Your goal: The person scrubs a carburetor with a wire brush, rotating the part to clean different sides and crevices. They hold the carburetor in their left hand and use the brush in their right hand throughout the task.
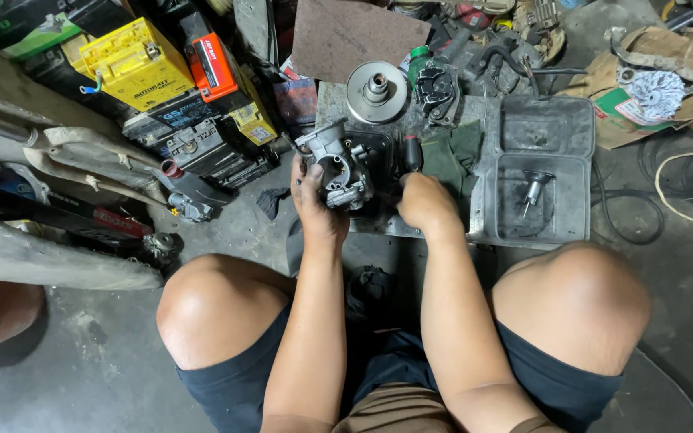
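Over tray, carb clasped in L hand; R hand grip unclear. Could've slipped — greasy fingers.

Grey metal carburetor is sitting tilted above the dark tray, round bore facing up toward the camera, grimy, gripped at its left side, while a dark-handled tool, probably a screwdriver, is meeting its right.

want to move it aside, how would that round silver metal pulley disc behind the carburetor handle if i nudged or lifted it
The round silver metal pulley disc looks solid, so probably stiff and heavy for its size. It lies flat with its hub upward, so a nudge would likely slide it, not roll it. The greasy workspace around it suggests a possibly slippery rim.
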